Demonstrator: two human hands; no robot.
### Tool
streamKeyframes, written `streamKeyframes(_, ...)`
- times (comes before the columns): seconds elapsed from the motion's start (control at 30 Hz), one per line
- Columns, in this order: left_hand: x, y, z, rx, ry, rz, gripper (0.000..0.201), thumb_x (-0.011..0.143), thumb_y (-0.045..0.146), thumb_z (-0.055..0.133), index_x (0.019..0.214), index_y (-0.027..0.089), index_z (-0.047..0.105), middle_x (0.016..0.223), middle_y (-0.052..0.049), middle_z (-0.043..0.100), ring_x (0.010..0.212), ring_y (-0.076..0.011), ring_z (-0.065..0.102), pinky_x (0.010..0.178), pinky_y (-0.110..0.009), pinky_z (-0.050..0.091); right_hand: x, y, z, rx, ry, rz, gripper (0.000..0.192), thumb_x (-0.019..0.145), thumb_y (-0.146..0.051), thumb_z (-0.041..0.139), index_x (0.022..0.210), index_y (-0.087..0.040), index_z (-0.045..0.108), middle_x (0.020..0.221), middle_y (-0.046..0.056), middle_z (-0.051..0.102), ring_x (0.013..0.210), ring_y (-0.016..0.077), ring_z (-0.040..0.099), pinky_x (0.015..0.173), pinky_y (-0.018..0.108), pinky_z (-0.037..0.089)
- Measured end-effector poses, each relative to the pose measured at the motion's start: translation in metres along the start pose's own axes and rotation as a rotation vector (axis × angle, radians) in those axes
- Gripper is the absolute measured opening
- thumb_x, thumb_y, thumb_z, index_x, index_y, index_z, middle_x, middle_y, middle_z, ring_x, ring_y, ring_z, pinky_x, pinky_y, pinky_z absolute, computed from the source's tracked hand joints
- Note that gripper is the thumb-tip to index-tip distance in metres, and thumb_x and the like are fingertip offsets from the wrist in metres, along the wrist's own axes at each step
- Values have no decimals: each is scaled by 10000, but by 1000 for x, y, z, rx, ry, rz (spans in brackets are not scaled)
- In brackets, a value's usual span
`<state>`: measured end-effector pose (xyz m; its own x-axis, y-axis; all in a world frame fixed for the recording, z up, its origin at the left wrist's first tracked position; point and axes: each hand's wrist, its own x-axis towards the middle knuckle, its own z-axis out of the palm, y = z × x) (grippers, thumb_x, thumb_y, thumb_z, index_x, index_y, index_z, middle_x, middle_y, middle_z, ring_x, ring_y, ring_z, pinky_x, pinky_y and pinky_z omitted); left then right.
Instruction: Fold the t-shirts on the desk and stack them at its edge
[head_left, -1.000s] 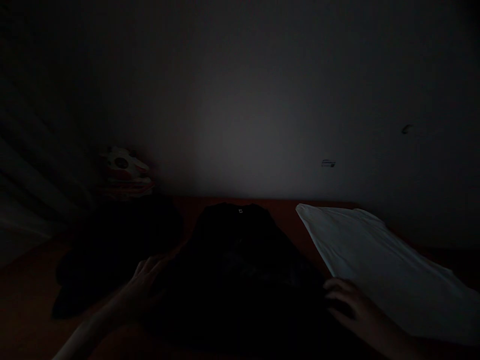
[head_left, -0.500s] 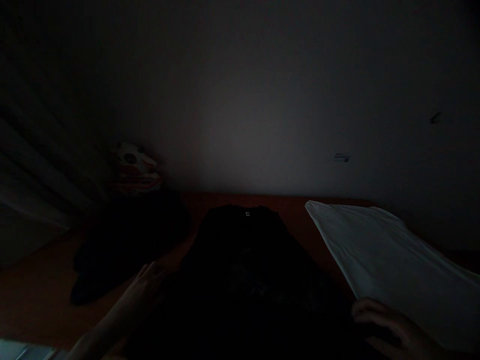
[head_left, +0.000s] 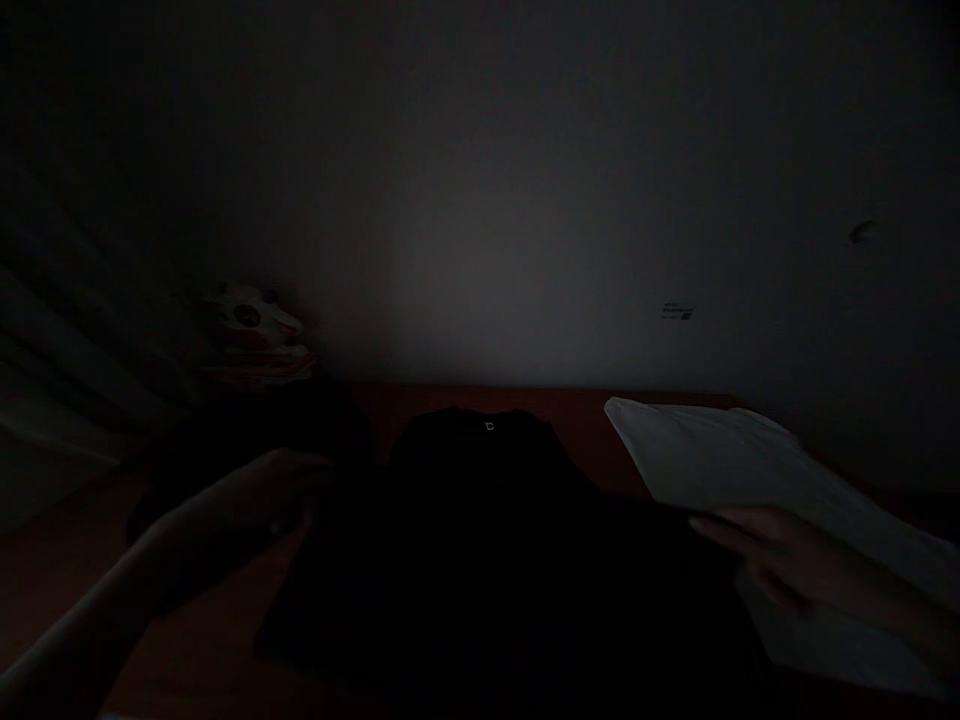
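It's very dark here, but I can make out my left hand (head_left: 247, 495) raised at the left edge of the black garment (head_left: 487, 540), fingers seemingly curled onto the cloth there. Whether they actually pinch the fabric, I cannot tell: hand and cloth melt into the same shadow. My right hand (head_left: 780, 565) is over on the garment's right edge, fingers pointing left and bent, thumb tucked under; it looks to have a hold of the dark cloth, though the gloom hides the contact itself.

The black garment lies spread across the middle of the reddish-brown surface (head_left: 592, 425), collar away from me, a tiny pale label (head_left: 489, 427) showing at the neck. Just beside it on the right, under and behind my right hand, lies a white folded cloth (head_left: 720, 455). A second dark heap (head_left: 255, 440) sits to the left, and behind that, against the wall (head_left: 525, 220), a small white and red object (head_left: 251, 325).
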<state>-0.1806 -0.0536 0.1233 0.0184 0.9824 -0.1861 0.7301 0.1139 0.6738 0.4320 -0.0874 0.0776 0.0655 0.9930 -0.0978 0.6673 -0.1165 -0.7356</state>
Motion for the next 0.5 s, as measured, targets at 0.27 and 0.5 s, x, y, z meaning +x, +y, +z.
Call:
streamKeyframes(0.27, -1, -11, 51, -42, 469, 179, 478, 882, 512, 486, 1186, 194, 673, 1071, -76, 784, 910, -229, 752, 754, -292, 610, -1, 1, 50, 4, 166, -304, 434, 849, -576, 601, 1084, -255, 774, 1169, 95, 769, 1067, 295, 734, 923, 413, 604)
streamKeyframes(0.5, -39, -98, 102, 247, 205, 288, 355, 906, 371, 468, 1151, 291, 713, 1091, -31, 793, 923, -228, 771, 829, -289, 605, -30, 65, 89, -307, 31, -393, 341, 828, -361, 573, 1082, -303, 793, 1166, 66, 770, 1074, 278, 737, 951, 407, 601)
